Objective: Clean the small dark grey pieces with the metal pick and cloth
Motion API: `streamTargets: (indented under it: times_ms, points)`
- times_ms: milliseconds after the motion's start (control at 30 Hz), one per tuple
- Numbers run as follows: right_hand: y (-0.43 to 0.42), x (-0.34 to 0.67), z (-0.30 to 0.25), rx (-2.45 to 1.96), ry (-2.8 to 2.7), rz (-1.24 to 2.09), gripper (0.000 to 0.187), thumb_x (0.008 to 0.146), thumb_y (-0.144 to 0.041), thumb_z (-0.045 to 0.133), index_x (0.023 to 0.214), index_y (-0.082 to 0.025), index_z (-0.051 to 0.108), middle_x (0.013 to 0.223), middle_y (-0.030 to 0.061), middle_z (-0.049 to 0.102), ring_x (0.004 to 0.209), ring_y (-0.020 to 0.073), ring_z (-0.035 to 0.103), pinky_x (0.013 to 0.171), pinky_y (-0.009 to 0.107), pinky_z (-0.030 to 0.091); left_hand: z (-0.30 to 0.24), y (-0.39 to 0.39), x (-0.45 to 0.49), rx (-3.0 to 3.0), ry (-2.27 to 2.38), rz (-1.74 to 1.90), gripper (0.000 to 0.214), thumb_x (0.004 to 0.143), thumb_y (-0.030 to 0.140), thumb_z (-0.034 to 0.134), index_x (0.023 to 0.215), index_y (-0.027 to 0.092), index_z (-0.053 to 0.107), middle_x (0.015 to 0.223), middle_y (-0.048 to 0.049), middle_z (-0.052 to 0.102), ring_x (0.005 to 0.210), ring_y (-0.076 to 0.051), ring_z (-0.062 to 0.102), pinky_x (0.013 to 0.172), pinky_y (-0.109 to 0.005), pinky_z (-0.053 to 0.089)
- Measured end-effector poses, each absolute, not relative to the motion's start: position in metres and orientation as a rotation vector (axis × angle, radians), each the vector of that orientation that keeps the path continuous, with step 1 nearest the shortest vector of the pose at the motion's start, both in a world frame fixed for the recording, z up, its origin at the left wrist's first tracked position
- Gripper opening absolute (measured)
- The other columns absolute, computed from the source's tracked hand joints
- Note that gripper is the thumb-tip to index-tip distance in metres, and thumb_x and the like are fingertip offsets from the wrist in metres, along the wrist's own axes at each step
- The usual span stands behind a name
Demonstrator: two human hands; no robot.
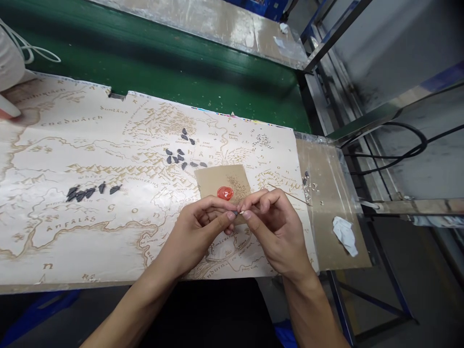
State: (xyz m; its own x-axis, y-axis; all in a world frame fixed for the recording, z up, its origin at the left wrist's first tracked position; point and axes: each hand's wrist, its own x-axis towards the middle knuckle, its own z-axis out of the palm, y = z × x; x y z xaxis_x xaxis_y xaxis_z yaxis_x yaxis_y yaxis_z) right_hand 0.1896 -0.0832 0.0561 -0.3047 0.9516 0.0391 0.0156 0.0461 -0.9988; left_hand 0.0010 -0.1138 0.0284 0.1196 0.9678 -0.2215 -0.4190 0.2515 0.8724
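Note:
My left hand (205,224) is closed, thumb and fingertips pinching a small dark blue-grey piece (236,212). Right against it, my right hand (279,224) pinches a tiny pale piece (242,211) between thumb and forefinger. The two pieces seem to touch, though fingertips hide most of both. Just beyond my fingers lies a square of brown cardboard (206,181) with a glossy red puddle (225,193) and a scatter of tiny brownish bits (237,185). A thin stick (290,194) rests on the right, past my right hand.
A printed map sheet (108,251) covers the table. Dark pieces lie in groups, small ones (180,152) in the middle and larger ones (87,192) at left. Tiny specks (263,140), small parts (308,186) and crumpled white tissue (345,236) lie rightward. A green conveyor belt (163,72) runs behind.

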Motion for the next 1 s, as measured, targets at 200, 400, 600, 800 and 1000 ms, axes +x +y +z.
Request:
streamTargets:
  times_ms: [200,400,600,800,1000]
  points:
    - [-0.0863,0.1892,0.0558,-1.007,-1.431,1.475,0.026,0.111,-0.024,0.076,0.101,-0.030,0.053,0.110,0.0008,0.070,0.092,0.0198,0.075,0.081,0.039,0.073,0.0253,-0.1144,0.0037,0.680,0.891,1.174,0.006,0.100,0.023,0.088,0.105,0.025,0.090,0.081,-0.0011,0.082,0.077,-0.014,0.077,0.077,-0.027,0.064]
    - [-0.0851,0.1901,0.0551,-0.986,-1.438,1.457,0.026,0.111,-0.018,0.075,0.100,-0.030,0.055,0.110,0.0004,0.069,0.099,0.0191,0.073,0.087,0.037,0.070,0.0267,-0.1142,0.0027,0.672,0.892,1.172,0.006,0.099,0.023,0.089,0.105,0.024,0.091,0.081,-0.0016,0.082,0.076,-0.014,0.076,0.077,-0.027,0.063]
    - [-0.0866,0.1907,0.0561,-0.999,-1.465,1.428,0.027,0.111,-0.017,0.074,0.099,-0.030,0.054,0.109,0.0012,0.069,0.100,0.0194,0.071,0.087,0.037,0.069,0.0275,-0.1142,0.0032,0.683,0.896,1.175,0.007,0.099,0.025,0.089,0.106,0.023,0.091,0.084,-0.0025,0.083,0.077,-0.016,0.076,0.077,-0.029,0.064]
    - [-0.0880,0.1869,0.0576,-0.962,-1.532,1.358,0.027,0.112,-0.017,0.074,0.098,-0.029,0.053,0.107,0.0013,0.070,0.103,0.0182,0.070,0.085,0.032,0.066,0.0297,-0.1149,0.0028,0.664,0.930,1.176,0.012,0.095,0.030,0.094,0.102,0.020,0.091,0.080,-0.0027,0.082,0.075,-0.016,0.077,0.075,-0.026,0.064]
    - [-0.0877,0.1868,0.0566,-0.926,-1.581,1.366,0.026,0.113,-0.013,0.071,0.099,-0.028,0.055,0.109,0.0009,0.069,0.103,0.0156,0.069,0.089,0.029,0.064,0.0275,-0.1167,0.0010,0.647,0.919,1.200,0.011,0.096,0.028,0.095,0.101,0.019,0.091,0.082,-0.0037,0.084,0.075,-0.012,0.077,0.074,-0.019,0.062]
